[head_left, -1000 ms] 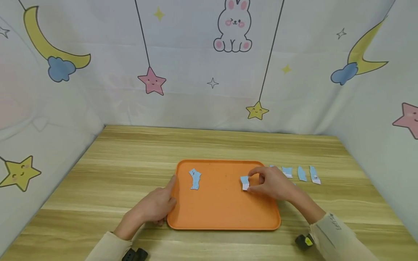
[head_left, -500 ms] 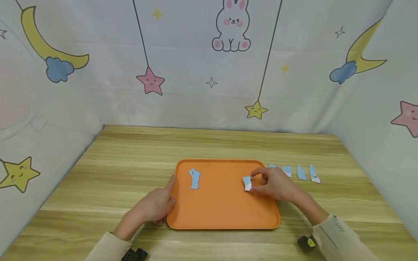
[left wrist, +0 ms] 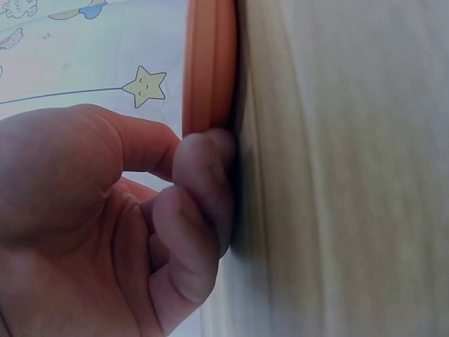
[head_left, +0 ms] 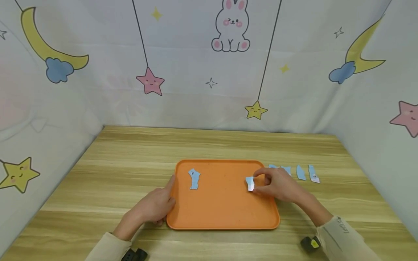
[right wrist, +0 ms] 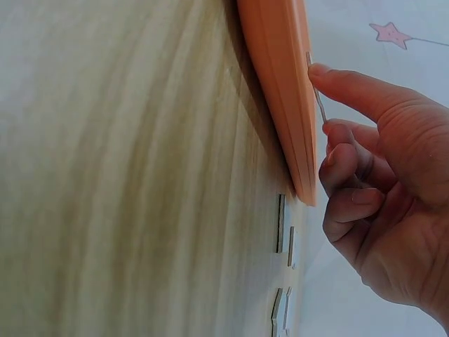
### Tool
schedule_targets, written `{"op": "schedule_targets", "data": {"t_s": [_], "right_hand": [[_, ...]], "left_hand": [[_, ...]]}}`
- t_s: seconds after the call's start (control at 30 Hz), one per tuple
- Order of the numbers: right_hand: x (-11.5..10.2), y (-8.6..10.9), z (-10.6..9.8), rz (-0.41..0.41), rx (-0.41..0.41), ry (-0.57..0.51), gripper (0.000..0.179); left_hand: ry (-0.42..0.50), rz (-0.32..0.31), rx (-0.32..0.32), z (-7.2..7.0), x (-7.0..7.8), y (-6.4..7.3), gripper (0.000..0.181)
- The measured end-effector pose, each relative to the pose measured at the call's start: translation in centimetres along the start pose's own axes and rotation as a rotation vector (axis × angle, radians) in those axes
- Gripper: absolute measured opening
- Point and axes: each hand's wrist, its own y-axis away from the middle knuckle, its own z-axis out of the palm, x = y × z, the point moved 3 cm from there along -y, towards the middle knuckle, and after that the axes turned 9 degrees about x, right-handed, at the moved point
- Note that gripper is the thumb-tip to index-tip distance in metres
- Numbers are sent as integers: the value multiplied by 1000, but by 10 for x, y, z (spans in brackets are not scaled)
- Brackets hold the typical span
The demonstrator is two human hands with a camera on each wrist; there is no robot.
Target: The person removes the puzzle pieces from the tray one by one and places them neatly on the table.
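A light-blue and white puzzle piece (head_left: 250,183) is pinched at its right side between the thumb and index finger of my right hand (head_left: 277,184), over the right part of the orange tray (head_left: 222,214). The right wrist view shows the thin piece (right wrist: 317,88) edge-on, tilted, with the other fingers curled. My left hand (head_left: 156,204) holds the tray's left edge, thumb at the rim and fingers curled against the side (left wrist: 210,70). Another blue piece (head_left: 194,179) with a small dark mark lies in the tray's upper left.
Right of the tray, several blue pieces lie on the wooden table (head_left: 137,156), among them a pointed one (head_left: 300,172) and one with a white end (head_left: 314,174). My right hand partly hides others. A patterned curtain (head_left: 183,105) stands behind.
My right hand has shifted slightly to the right with the pinched piece, which now stands a little farther from the tray's middle. The left hand and the tray stay in place.
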Motion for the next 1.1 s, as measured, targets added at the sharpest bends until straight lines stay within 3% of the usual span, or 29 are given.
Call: {"op": "schedule_targets", "data": {"t_s": [0.6,1.1], "right_hand": [[9,7,-10,25,12,-15,42],[27,22,-31,36,89,7,44]], "left_hand": [[10,-15,2,-1,-1,1,78],[3,-14,4,-1,0,0,78]]}}
